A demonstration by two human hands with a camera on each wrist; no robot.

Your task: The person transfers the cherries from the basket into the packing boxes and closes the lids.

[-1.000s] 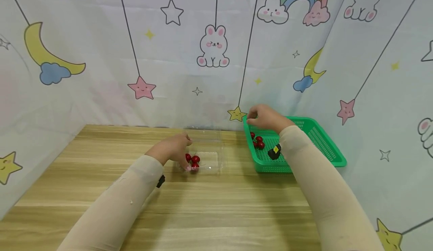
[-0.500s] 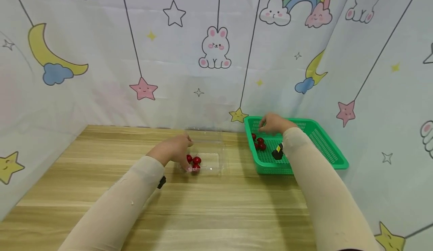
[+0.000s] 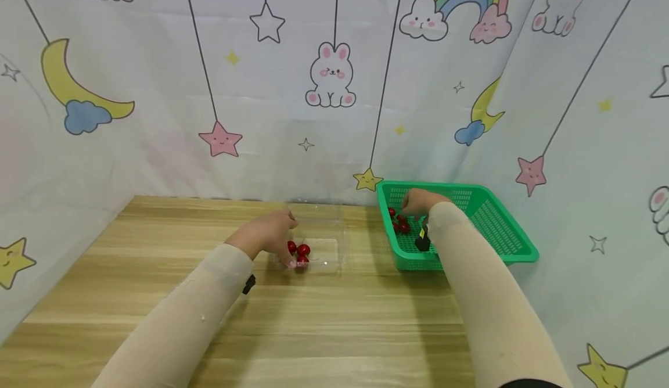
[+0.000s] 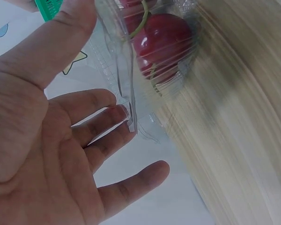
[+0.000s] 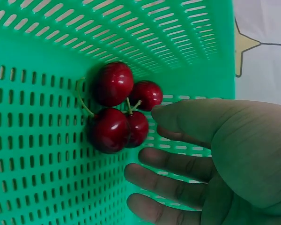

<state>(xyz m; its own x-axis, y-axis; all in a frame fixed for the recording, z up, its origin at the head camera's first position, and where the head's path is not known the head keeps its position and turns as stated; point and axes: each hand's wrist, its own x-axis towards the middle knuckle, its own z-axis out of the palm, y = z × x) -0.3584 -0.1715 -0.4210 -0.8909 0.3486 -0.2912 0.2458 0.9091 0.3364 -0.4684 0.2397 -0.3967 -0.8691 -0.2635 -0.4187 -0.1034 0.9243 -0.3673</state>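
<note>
My left hand (image 3: 265, 236) holds a clear plastic box (image 3: 328, 253) by its left side, thumb at the front corner and fingers farther back. Red cherries (image 3: 303, 250) with green stems lie in that box; the left wrist view shows them through the plastic wall (image 4: 124, 61). Inside the green basket (image 3: 460, 263), my right hand (image 3: 418, 203) reaches down with nothing in it. Its fingers (image 5: 154, 180) are spread and loosely bent, the thumb tip right beside a small cluster of cherries (image 5: 113, 84) in the basket's left corner.
The box's transparent lid (image 3: 316, 209) stands raised behind it. Both containers rest on a wooden table (image 3: 334, 324), with the basket to the right of the box. A printed cloth (image 3: 235, 86) hangs behind the table and along its sides.
My right hand has moved from above the basket's back-left rim down into the basket, close to the cherries. My left hand stays at the box.
</note>
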